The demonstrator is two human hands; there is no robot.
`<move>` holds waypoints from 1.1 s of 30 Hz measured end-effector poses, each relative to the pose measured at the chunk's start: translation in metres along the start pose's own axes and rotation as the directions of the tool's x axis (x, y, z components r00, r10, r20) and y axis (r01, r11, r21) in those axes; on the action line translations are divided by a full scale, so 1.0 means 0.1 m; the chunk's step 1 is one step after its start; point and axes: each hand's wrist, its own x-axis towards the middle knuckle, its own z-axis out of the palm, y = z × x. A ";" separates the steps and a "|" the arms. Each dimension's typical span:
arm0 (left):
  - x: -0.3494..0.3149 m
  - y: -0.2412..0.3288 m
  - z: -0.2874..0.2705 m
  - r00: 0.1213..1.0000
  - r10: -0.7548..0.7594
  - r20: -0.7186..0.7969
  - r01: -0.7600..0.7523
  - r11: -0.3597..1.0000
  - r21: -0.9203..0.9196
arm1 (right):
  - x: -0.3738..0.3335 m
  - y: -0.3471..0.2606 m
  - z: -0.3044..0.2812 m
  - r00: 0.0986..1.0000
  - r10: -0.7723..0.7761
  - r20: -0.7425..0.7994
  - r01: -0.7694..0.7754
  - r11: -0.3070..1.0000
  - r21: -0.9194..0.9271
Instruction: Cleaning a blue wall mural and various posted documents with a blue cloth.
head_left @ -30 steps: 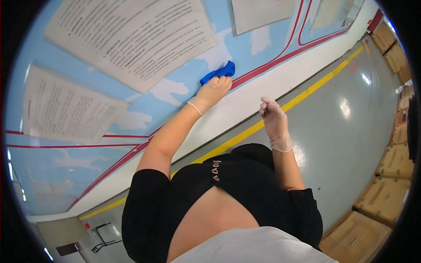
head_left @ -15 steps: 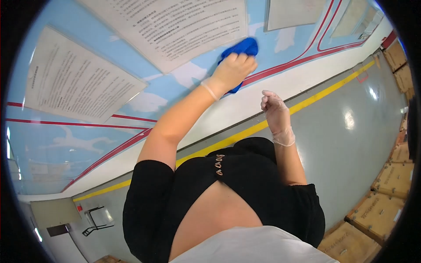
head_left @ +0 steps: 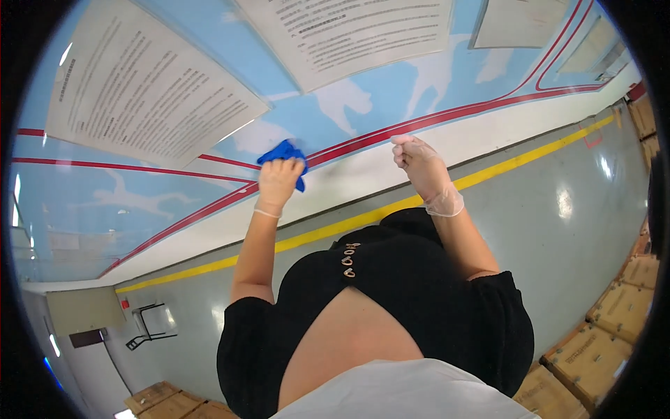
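Beside sheet (head_left: pixel 157 91), left hand (head_left: pixel 278 185) with blue cloth (head_left: pixel 286 149) part-covers red stripe (head_left: pixel 349 147).

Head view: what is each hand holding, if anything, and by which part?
The left hand grips a blue cloth by the folds bunched under its fingers; right hand: nothing visible.

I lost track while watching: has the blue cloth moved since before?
Yes, the blue cloth has moved left, toward the fork in the red stripes.
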 end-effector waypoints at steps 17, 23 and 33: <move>2.20 0.40 -1.05 0.632 0.429 -0.645 -0.409 0.892 0.193 | -0.07 -0.25 0.09 0.969 -0.239 0.071 0.240 0.971 -0.014; 2.53 0.38 -0.70 0.665 0.510 -0.546 -0.412 0.860 0.301 | -0.10 -0.19 0.04 0.964 -0.262 -0.049 0.257 0.962 -0.089; 1.43 -0.43 -0.76 0.815 0.413 -0.408 -0.285 0.897 0.337 | -0.06 -0.11 0.07 0.983 -0.180 -0.046 0.172 0.975 -0.142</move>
